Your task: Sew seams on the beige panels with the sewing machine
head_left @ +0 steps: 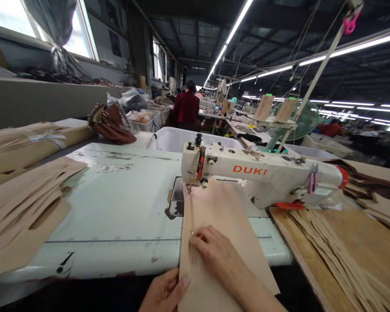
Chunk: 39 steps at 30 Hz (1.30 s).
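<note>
Windows (80,37) and ceiling tubes (238,21) glare; edges smear.

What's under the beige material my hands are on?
The material lies partly on the pale table, whose ruler line shows on both sides. Whatever it covers between can't be seen.

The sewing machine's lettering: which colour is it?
The lettering is orange-red; the head view shows it.
</note>
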### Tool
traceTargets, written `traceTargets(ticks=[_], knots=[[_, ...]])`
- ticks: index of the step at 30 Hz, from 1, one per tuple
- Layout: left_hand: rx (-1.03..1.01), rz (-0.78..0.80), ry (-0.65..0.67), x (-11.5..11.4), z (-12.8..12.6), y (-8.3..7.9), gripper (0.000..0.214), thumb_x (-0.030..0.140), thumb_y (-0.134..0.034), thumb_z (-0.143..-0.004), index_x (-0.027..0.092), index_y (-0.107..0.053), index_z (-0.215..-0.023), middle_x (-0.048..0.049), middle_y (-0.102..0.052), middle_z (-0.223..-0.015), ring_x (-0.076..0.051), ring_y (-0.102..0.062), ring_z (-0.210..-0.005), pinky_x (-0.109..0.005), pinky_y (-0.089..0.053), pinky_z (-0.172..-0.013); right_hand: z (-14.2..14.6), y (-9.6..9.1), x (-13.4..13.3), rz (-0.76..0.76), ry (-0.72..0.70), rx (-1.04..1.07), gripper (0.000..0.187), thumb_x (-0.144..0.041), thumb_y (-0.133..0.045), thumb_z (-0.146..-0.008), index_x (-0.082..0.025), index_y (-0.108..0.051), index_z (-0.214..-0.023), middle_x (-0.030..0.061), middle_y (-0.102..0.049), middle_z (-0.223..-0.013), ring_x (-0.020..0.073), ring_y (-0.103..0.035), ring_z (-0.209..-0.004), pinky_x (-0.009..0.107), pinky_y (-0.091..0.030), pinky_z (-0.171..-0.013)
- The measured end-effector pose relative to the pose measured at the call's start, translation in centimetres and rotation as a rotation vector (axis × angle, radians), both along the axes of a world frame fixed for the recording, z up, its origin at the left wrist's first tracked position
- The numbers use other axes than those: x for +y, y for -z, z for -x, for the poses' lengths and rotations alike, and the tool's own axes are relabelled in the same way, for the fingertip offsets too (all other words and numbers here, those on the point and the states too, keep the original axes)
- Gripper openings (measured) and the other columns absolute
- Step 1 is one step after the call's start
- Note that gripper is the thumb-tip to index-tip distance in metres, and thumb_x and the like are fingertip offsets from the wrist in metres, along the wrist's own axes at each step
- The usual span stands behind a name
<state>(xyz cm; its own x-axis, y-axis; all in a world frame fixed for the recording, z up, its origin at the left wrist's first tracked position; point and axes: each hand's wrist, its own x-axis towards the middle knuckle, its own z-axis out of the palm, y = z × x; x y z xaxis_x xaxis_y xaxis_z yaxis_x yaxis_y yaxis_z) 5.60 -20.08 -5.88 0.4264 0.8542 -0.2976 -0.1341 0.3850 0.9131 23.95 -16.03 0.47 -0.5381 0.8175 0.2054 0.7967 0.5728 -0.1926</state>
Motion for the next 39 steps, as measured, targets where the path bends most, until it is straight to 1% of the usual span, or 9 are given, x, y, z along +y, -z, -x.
traceTargets(ticks=[5,10,16,18,21,25,28,31,39], knots=[[-0.007,-0.011,-0.06,-0.6,-0.7,0.0,0.063,0.071,-0.073,-0.072,0.012,-0.07,-0.092,-0.0034,-0.065,-0.066,-0.016,-0.058,-0.054,-0.023,-0.047,-0.049,1.2,-0.2,1.2,0.042,0.237,-0.004,0.014,-0.022,-0.066,-0.091,-0.018,-0.058,-0.102,0.0057,-0.057,-0.102,0.0245,-0.058,-0.096,0.036,-0.056,-0.074],[-0.004,-0.027,-0.039,-0.6,-0.5,-0.6,0.062,0.071,-0.072,-0.073,0.011,-0.071,-0.091,-0.0031,-0.063,-0.063,-0.015,-0.057,-0.052,-0.025,-0.05,-0.05,0.3,-1.9,0.4,0.117,0.233,0.115,0.01,-0.022,-0.064,-0.093,-0.016,-0.058,-0.099,0.0077,-0.057,-0.109,0.0209,-0.06,-0.095,0.035,-0.056,-0.083],[0.025,-0.155,0.008,-0.4,-0.3,-2.1,0.056,0.068,-0.065,-0.082,0.013,-0.071,-0.093,-0.0044,-0.066,-0.074,-0.017,-0.06,-0.064,-0.024,-0.053,-0.056,-0.7,0.8,-5.1,0.008,-0.131,0.149,0.082,-0.033,-0.071,-0.082,-0.013,-0.03,-0.15,0.0175,-0.041,-0.149,0.0316,-0.038,-0.138,0.048,-0.036,-0.113],[0.063,-0.228,-0.011,-0.4,0.2,-2.2,0.055,0.066,-0.062,-0.085,0.012,-0.071,-0.085,-0.0051,-0.066,-0.074,-0.017,-0.061,-0.065,-0.023,-0.053,-0.058,-0.7,1.8,-6.1,0.002,-0.146,0.143,0.075,-0.018,-0.059,-0.085,-0.011,-0.027,-0.152,0.0178,-0.04,-0.15,0.0304,-0.036,-0.14,0.049,-0.033,-0.115],[0.116,-0.145,-0.092,-0.2,1.4,-1.7,0.067,0.076,-0.056,-0.082,0.011,-0.07,-0.071,-0.0081,-0.067,-0.063,-0.019,-0.065,-0.058,-0.024,-0.052,-0.055,-0.7,1.2,-6.1,0.138,-0.073,0.302,0.054,-0.006,-0.043,-0.09,-0.018,-0.047,-0.142,0.0103,-0.056,-0.137,0.0218,-0.049,-0.128,0.04,-0.039,-0.111],[0.089,0.111,-0.151,-0.2,2.5,-1.1,0.072,0.08,-0.061,-0.074,0.009,-0.074,-0.079,-0.0146,-0.074,-0.07,-0.025,-0.073,-0.064,-0.028,-0.058,-0.058,-1.3,-1.4,-4.6,0.364,0.056,0.511,0.029,-0.026,-0.038,-0.105,-0.025,-0.064,-0.12,0.0038,-0.067,-0.109,0.0165,-0.062,-0.104,0.03,-0.048,-0.096],[-0.065,0.204,-0.159,-0.5,1.8,-1.8,0.068,0.07,-0.07,-0.076,0.009,-0.073,-0.104,-0.0186,-0.075,-0.099,-0.031,-0.073,-0.092,-0.037,-0.059,-0.083,-1.3,-2.3,-4.1,0.439,0.126,0.487,0.03,-0.033,-0.039,-0.106,-0.024,-0.067,-0.109,0.0022,-0.066,-0.097,0.0171,-0.062,-0.093,0.03,-0.047,-0.089],[-0.262,0.259,-0.148,-0.7,0.7,-2.6,0.065,0.063,-0.073,-0.078,0.006,-0.072,-0.109,-0.0211,-0.073,-0.109,-0.035,-0.068,-0.107,-0.043,-0.054,-0.097,-0.8,-2.2,-4.1,0.447,0.13,0.493,0.029,-0.032,-0.04,-0.106,-0.022,-0.068,-0.102,0.0023,-0.066,-0.095,0.017,-0.061,-0.09,0.029,-0.047,-0.085],[-0.325,0.202,-0.11,-0.9,0.3,-3.0,0.056,0.057,-0.067,-0.087,0.005,-0.074,-0.108,-0.021,-0.072,-0.11,-0.036,-0.066,-0.111,-0.049,-0.05,-0.102,0.1,-2.1,-4.5,0.377,0.085,0.602,0.027,-0.028,-0.041,-0.105,-0.026,-0.068,-0.111,0.0013,-0.068,-0.099,0.0157,-0.063,-0.093,0.028,-0.048,-0.085]])
